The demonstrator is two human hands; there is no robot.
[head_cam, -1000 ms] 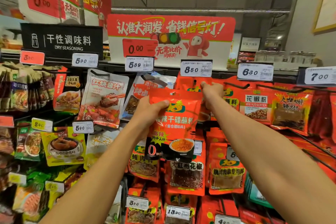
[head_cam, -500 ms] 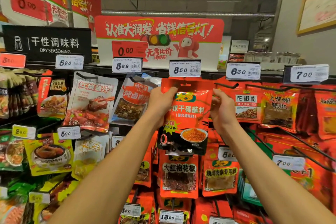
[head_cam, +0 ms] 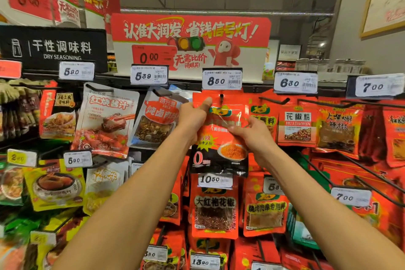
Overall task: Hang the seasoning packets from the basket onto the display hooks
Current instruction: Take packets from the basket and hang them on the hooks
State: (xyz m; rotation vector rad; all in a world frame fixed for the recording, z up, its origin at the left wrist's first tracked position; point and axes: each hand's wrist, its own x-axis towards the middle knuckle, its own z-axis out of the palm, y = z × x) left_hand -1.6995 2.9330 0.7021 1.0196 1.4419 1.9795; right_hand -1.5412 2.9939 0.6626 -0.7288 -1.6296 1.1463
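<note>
A red and black seasoning packet (head_cam: pixel 221 138) hangs in the top row under the 8.50 price tag (head_cam: pixel 221 79). The display hook (head_cam: pixel 221 97) shows through the slot at the packet's top edge. My left hand (head_cam: pixel 192 116) grips the packet's upper left corner, thumb on the front. My right hand (head_cam: pixel 252 136) rests on the packet's right side at mid height, fingers curled against its face. The basket is out of view.
Rows of hooks carry other packets: grey ones (head_cam: pixel 105 118) to the left, red ones (head_cam: pixel 298 125) to the right, more red ones (head_cam: pixel 214 210) below. Bare black hooks (head_cam: pixel 361 184) jut out at the lower right. A red promotional sign (head_cam: pixel 190 44) stands above the shelf.
The packet rose from chest height to the top hook and now hangs on it. My right hand came down from the packet's top edge to its right side.
</note>
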